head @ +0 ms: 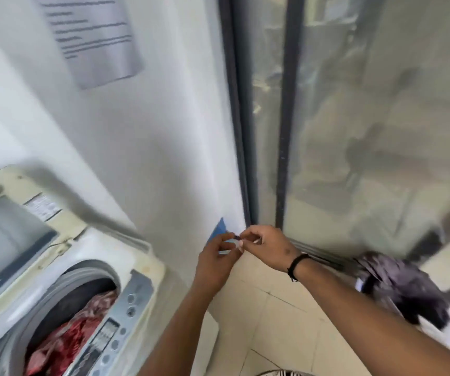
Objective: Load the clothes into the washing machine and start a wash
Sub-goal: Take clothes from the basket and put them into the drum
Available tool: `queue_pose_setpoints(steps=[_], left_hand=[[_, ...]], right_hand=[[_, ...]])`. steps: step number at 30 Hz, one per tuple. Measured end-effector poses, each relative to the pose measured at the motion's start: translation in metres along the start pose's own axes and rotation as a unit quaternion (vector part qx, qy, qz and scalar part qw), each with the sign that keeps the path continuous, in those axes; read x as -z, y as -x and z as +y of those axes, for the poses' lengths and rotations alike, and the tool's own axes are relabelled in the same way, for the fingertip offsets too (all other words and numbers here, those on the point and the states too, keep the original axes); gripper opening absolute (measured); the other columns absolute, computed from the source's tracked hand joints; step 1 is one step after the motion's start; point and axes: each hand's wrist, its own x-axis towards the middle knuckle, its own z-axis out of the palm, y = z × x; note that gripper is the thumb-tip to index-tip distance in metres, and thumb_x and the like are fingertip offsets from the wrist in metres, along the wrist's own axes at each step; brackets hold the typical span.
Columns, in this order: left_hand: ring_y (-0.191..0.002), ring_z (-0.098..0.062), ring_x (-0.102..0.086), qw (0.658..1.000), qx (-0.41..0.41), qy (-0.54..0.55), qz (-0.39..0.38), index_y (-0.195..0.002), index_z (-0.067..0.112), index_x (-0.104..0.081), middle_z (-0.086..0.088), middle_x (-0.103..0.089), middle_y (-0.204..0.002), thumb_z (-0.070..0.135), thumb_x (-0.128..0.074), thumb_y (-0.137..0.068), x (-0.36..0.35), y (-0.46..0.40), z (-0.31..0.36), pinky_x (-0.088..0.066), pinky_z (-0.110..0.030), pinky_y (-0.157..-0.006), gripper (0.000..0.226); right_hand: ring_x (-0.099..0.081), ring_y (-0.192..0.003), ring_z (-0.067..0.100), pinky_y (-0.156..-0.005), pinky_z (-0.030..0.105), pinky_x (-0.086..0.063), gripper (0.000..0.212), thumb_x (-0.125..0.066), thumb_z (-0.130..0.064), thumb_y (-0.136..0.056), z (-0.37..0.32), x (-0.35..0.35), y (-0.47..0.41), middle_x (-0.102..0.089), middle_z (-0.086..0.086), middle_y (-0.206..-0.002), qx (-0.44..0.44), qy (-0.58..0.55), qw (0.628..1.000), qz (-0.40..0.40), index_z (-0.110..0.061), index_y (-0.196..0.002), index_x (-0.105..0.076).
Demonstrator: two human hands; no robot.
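A top-loading washing machine (142, 270) stands at the lower left with its lid (6, 234) raised. Red patterned clothes (63, 337) lie inside its drum. Its control panel (115, 329) runs along the near right side. To the right of the machine, my left hand (215, 259) and my right hand (267, 248) meet in the air and both pinch a small blue sachet (219, 230). The view is blurred, so the sachet's details are unclear. A black band sits on my right wrist.
A white wall (142, 137) with a printed notice (96, 36) rises behind the machine. Sliding glass doors (354, 131) with dark frames fill the right. A dark heap of cloth (408, 291) lies on the beige tiled floor (278, 321) by the door track.
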Motion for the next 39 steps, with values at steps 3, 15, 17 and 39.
queue_pose_setpoints(steps=[3, 15, 17, 39], left_hand=[[-0.087, -0.011, -0.069, 0.997, 0.002, -0.042, -0.069, -0.120, 0.035, -0.064, 0.006, -0.072, -0.106, 0.039, -0.075, -0.086, -0.066, 0.006, 0.006, -0.060, -0.046, -0.082, 0.036], [-0.085, -0.010, -0.068, 0.940, -0.016, -0.163, -0.300, -0.123, 0.028, -0.065, 0.005, -0.066, -0.112, 0.033, -0.077, -0.085, -0.281, 0.018, 0.043, -0.058, -0.036, -0.085, 0.040], [-0.084, -0.010, -0.069, 0.925, -0.012, -0.177, -0.337, -0.122, 0.030, -0.065, 0.008, -0.066, -0.112, 0.036, -0.078, -0.084, -0.317, 0.014, 0.043, -0.058, -0.036, -0.087, 0.041], [-0.079, -0.003, -0.054, 0.700, -0.002, -0.416, -0.581, -0.120, 0.018, -0.066, 0.007, -0.059, -0.100, 0.032, -0.073, -0.084, -0.639, -0.111, 0.008, -0.035, -0.004, -0.053, 0.039]], right_hand=[[-0.064, -0.085, 0.006, -0.079, 0.021, -0.050, 0.014, -0.070, -0.031, -0.086, 0.054, 0.036, 0.039, -0.071, -0.008, -0.090, -0.048, -0.014, 0.998, 0.041, -0.023, -0.096, -0.073], [-0.065, -0.093, 0.012, -0.087, 0.025, -0.048, 0.017, -0.069, -0.034, -0.088, 0.214, 0.144, 0.160, -0.073, -0.003, -0.096, -0.239, -0.093, 0.950, 0.180, -0.021, -0.098, -0.074], [-0.065, -0.093, 0.013, -0.086, 0.026, -0.048, 0.017, -0.069, -0.032, -0.088, 0.240, 0.160, 0.172, -0.073, 0.000, -0.097, -0.275, -0.098, 0.937, 0.195, -0.018, -0.098, -0.074], [-0.062, -0.096, 0.026, -0.084, 0.030, -0.048, 0.025, -0.055, -0.039, -0.086, 0.496, 0.261, 0.183, -0.070, 0.001, -0.102, -0.572, -0.160, 0.792, 0.142, -0.022, -0.101, -0.066]])
